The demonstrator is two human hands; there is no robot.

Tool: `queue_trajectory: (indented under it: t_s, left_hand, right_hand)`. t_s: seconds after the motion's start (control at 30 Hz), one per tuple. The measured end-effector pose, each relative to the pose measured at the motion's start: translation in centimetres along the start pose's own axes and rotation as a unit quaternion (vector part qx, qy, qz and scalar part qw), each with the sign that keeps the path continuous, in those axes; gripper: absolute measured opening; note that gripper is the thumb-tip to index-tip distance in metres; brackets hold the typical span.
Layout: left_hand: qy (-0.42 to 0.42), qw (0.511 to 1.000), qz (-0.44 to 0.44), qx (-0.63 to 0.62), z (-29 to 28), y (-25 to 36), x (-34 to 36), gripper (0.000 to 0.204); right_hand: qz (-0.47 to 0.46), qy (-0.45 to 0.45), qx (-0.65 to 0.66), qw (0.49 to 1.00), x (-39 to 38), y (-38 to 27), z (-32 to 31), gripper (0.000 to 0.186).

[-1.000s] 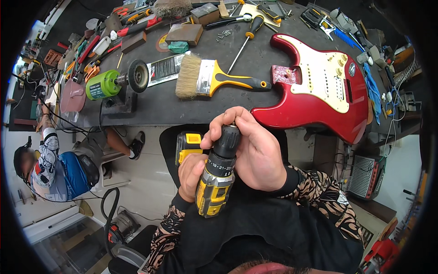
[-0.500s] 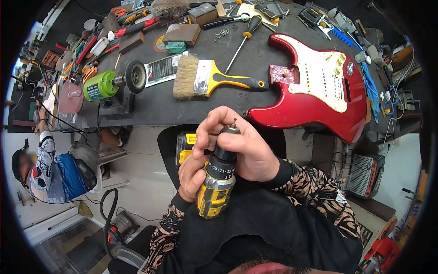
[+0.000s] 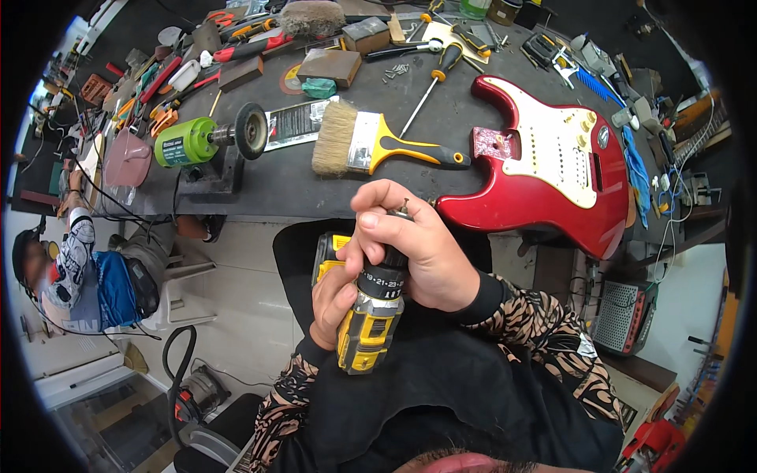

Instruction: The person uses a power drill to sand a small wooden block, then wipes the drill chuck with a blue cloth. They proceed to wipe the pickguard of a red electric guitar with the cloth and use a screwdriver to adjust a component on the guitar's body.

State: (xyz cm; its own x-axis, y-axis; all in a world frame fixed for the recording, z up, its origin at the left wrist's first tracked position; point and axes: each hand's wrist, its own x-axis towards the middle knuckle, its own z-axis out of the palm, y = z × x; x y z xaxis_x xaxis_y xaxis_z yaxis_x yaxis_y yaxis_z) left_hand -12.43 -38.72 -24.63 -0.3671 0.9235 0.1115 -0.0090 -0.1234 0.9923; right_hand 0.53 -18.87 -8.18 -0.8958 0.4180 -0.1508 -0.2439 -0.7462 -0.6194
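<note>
A yellow-and-black cordless drill [image 3: 371, 315] is held close to the body, just short of the tabletop [image 3: 268, 185] edge, its nose pointing up and away. The right hand [image 3: 418, 252] is wrapped tight over the chuck end, fingers closed around the collar, with only a stub of bit [image 3: 404, 210] showing above the knuckles. The left hand [image 3: 335, 303] closes on the handle from below, beside the battery pack. Judging from that hold, the bit is being seated or tightened — the drill is not yet brought to any surface. On the tabletop just ahead lies a red electric guitar body [image 3: 544, 177] with a white pickguard, its neck pocket bare — no neck is fitted. Near it lie a wide paintbrush [image 3: 371, 146] with a yellow handle, a screwdriver [image 3: 434, 79], and a green bench motor [image 3: 201, 140] with a wheel.
</note>
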Motion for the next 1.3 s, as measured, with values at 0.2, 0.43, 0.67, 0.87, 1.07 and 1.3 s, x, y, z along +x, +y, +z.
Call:
queue_trajectory:
  t_s: [0.2, 0.43, 0.67, 0.87, 1.07, 1.3]
  left_hand:
    - [0.131, 0.978, 0.153, -0.055, 0.0, 6.1, 2.2, 0.056]
    - [0.120, 0.928, 0.055, -0.347, -1.2, 10.5, 2.7, 0.101]
    - [0.101, 0.923, 0.045, -0.369, -3.7, 10.7, -0.6, 0.064]
    - [0.125, 0.922, 0.030, -0.365, -3.8, 10.7, 0.2, 0.065]
    - [0.106, 0.932, 0.060, -0.341, -4.7, 9.8, 1.0, 0.107]
    - [0.055, 0.945, 0.025, -0.323, -3.4, 9.6, 2.6, 0.106]
  right_hand:
    - [-0.084, -0.056, -0.314, 0.944, 7.5, -6.3, 0.5, 0.050]
    - [-0.104, -0.085, -0.938, 0.318, 26.3, -12.8, -5.4, 0.106]
    - [-0.098, -0.158, -0.980, 0.077, 29.2, -12.2, -3.2, 0.098]
    - [-0.160, -0.143, -0.943, 0.255, 26.5, -16.2, -2.5, 0.102]
    - [-0.155, -0.219, -0.398, 0.877, 11.5, -15.1, -1.1, 0.093]
    - [-0.136, -0.138, 0.057, 0.979, 2.7, -1.3, -2.7, 0.087]
